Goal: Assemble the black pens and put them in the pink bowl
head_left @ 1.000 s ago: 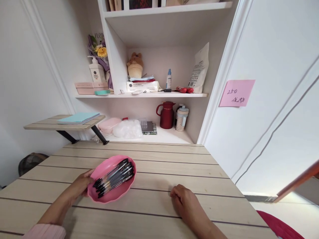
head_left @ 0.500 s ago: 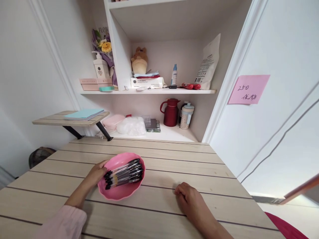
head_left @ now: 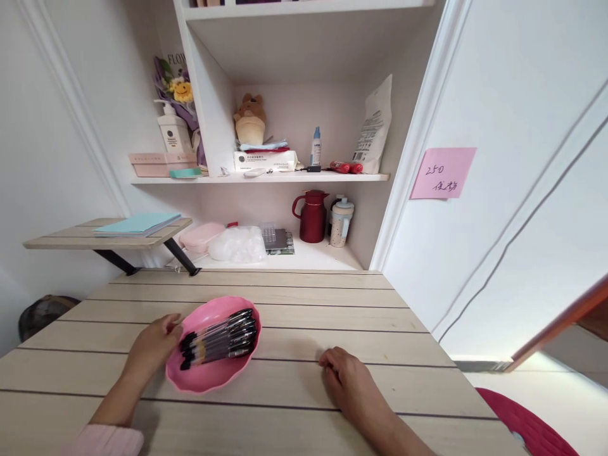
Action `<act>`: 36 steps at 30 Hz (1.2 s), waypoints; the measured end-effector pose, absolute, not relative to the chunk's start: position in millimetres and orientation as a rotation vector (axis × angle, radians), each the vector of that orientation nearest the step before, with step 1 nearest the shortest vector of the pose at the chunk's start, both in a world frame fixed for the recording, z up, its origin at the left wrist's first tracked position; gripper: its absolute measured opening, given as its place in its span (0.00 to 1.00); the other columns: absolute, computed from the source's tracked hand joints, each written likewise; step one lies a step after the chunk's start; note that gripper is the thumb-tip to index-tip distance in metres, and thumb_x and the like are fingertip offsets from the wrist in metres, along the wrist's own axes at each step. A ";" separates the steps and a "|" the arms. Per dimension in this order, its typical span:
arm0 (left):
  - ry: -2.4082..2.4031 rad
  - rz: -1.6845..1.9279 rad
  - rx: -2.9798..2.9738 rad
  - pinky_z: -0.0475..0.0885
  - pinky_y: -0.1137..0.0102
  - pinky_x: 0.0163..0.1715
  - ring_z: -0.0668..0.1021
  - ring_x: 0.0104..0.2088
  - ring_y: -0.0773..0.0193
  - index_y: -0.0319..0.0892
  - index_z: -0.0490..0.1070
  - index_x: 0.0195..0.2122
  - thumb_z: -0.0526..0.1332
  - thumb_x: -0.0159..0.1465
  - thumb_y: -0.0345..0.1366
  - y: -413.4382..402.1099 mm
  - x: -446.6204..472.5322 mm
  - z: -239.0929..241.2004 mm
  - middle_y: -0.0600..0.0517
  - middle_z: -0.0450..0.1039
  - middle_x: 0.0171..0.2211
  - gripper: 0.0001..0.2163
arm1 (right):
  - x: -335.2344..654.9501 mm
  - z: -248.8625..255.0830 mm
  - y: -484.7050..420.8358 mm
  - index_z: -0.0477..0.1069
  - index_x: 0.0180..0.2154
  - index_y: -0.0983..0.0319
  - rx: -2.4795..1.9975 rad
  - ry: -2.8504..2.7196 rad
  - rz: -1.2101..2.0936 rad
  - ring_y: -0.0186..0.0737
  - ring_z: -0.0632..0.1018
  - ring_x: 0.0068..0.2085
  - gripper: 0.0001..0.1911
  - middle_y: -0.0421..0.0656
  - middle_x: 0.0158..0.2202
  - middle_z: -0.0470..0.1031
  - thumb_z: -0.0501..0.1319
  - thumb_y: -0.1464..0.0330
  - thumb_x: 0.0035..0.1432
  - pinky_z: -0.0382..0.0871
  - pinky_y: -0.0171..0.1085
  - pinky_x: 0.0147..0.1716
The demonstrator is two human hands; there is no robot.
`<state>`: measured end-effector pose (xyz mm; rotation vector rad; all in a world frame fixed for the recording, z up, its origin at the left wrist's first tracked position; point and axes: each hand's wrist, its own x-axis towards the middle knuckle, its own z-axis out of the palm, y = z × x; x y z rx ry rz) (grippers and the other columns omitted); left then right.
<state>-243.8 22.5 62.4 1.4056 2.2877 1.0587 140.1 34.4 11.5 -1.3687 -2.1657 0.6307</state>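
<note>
On the wood-look tabletop (head_left: pixel 289 392) stands a pink bowl (head_left: pixel 209 382) with a wavy rim. Inside it lies a bundle of several black-capped clear pens (head_left: pixel 221 339). My left hand (head_left: pixel 154 345) is at the bowl's left rim, fingers bent and a little apart, the fingertips at or just outside the edge. It does not appear to grip the bowl. To the right of the bowl, my right hand (head_left: pixel 349 383) rests on the tabletop with its fingers curled in, and nothing shows in it.
A small raised stand (head_left: pixel 80 234) at the back left carries blue-covered papers (head_left: pixel 137 223). Behind the table, the shelf holds a red jug (head_left: pixel 312 218), a speckled bottle (head_left: pixel 341 223) and a bubble-wrap bundle (head_left: pixel 237 245). A pink note (head_left: pixel 443 173) is on the right wall.
My left hand has loosened from the bowl's rim, and its fingers have come off the bowl's inside. The whole view has shifted slightly to the right. My right hand stays curled on the tabletop.
</note>
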 end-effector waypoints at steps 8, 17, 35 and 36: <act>1.802 1.002 1.439 0.68 0.71 0.29 0.73 0.29 0.59 0.44 0.73 0.36 0.59 0.52 0.42 -19.7 -131.2 75.2 0.52 0.73 0.27 0.13 | 139.5 13.0 34.1 0.68 0.29 0.61 -1.394 -2.191 0.590 0.35 0.71 0.30 0.13 0.41 0.29 0.70 0.48 0.78 0.49 0.58 0.32 0.31; 1.516 0.674 1.685 0.64 0.73 0.29 0.71 0.26 0.64 0.43 0.73 0.26 0.53 0.54 0.36 -29.1 -66.8 17.8 0.53 0.70 0.22 0.09 | 138.6 13.8 31.6 0.69 0.29 0.61 -1.401 -2.216 0.569 0.35 0.71 0.31 0.12 0.41 0.30 0.70 0.48 0.78 0.50 0.58 0.31 0.31; 1.459 1.335 1.221 0.54 0.77 0.12 0.61 0.14 0.73 0.40 0.65 0.22 0.52 0.51 0.56 42.0 -36.0 86.3 0.57 0.61 0.17 0.21 | 134.4 71.9 82.7 0.61 0.18 0.62 -1.008 -1.429 1.218 0.30 0.62 0.16 0.26 0.37 0.11 0.62 0.49 0.49 0.53 0.55 0.30 0.17; 1.480 1.376 1.211 0.53 0.77 0.12 0.60 0.14 0.73 0.40 0.65 0.22 0.51 0.52 0.57 48.8 -38.3 85.3 0.57 0.60 0.16 0.22 | 135.5 72.3 86.7 0.60 0.17 0.62 -0.992 -1.387 1.217 0.30 0.62 0.15 0.26 0.37 0.11 0.61 0.49 0.48 0.52 0.54 0.31 0.17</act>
